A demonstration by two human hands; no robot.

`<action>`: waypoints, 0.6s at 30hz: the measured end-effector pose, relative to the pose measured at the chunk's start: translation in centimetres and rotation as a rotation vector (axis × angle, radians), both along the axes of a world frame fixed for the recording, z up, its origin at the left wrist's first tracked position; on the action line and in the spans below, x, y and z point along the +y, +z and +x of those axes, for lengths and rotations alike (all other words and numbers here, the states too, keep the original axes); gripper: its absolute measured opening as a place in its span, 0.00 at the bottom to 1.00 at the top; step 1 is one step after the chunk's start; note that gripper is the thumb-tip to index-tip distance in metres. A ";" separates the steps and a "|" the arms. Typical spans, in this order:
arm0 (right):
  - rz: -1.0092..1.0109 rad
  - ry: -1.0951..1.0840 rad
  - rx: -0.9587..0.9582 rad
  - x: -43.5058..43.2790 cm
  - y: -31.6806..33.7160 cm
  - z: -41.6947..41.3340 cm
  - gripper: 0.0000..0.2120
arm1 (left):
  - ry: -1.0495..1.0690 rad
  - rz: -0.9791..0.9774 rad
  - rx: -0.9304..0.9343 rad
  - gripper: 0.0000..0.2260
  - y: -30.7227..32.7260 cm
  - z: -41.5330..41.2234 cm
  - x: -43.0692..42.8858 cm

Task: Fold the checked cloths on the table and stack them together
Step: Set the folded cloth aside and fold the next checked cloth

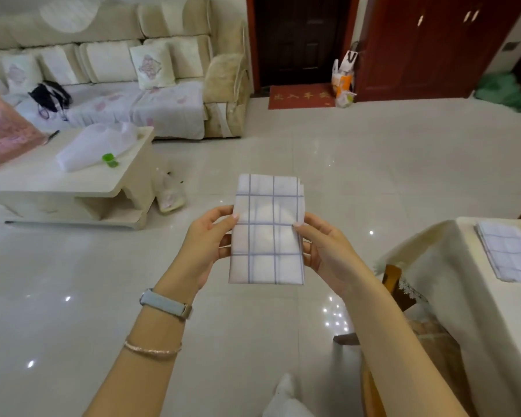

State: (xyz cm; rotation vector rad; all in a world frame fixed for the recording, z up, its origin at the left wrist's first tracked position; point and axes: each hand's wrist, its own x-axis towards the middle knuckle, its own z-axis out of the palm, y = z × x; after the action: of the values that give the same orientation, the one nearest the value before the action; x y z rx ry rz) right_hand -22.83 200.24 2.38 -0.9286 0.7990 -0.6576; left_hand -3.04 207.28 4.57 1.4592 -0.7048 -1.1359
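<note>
A home living room is showing itself: a cream sofa (163, 70) is lining the far wall, a low coffee table (57, 182) is standing before it, and a red doormat (301, 96) (printed with characters) is lying at a dark door (301, 40).

A cream sofa (175, 112) stands far left, an embroidered cushion (152, 66) and a black bag (50, 96) on it. Nearer, a low white table (42, 183) carries a pink blanket (0, 133), a white plastic bag (94, 147) and a small green cup (110, 160). Far off, a red doormat (301, 96) lies before a dark door (303, 40), carrier bags (343, 81) just right of it.
</note>
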 end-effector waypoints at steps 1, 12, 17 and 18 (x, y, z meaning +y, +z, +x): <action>-0.004 -0.018 -0.005 -1.6 0.2 -0.1 0.13 | -0.023 -0.008 -0.004 0.07 0.2 0.0 -2.0; 0.009 -0.290 0.020 -14.9 -0.8 -3.9 0.11 | -0.321 0.032 -0.003 0.09 -0.9 -2.0 -21.4; 0.008 -0.444 0.062 -21.9 -1.4 -4.4 0.12 | -0.462 0.036 0.014 0.09 -2.0 -2.8 -31.3; 0.005 -0.473 0.067 -23.3 -1.3 -4.4 0.12 | -0.496 0.036 0.016 0.10 -2.1 -2.9 -33.4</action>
State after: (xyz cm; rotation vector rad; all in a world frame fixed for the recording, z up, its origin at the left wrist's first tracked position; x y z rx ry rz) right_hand -27.25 176.89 1.03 -0.7621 1.0940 -1.0372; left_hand -5.96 173.85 2.50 1.3378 -1.0770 -1.5392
